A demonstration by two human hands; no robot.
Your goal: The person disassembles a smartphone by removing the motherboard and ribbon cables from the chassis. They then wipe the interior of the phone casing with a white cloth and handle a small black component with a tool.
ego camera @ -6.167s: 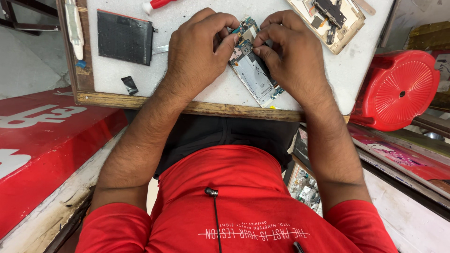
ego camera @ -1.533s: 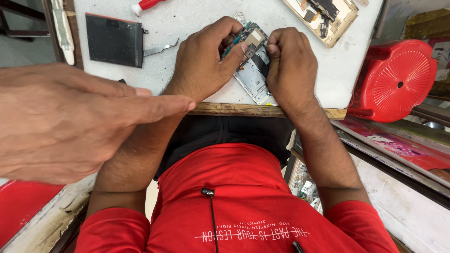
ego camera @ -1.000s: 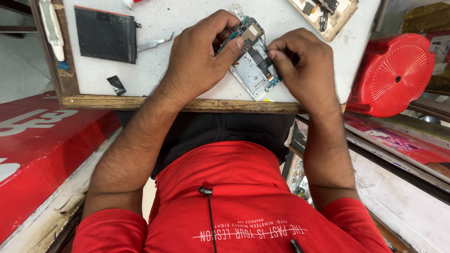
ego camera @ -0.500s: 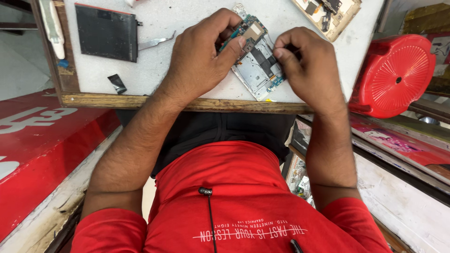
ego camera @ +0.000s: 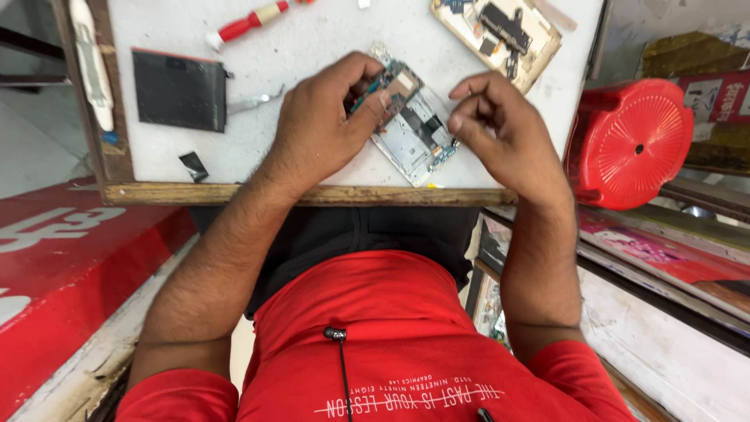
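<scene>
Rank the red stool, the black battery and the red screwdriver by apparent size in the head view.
1. red stool
2. black battery
3. red screwdriver
The stool sits lower and off the bench, so its true size is unsure.

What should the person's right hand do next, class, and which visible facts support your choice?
Probably bring the right hand back down to the opened phone. It hangs just right of the phone with fingertips pinched, apparently off it, while the left hand pins the circuit board at the phone's top.
</scene>
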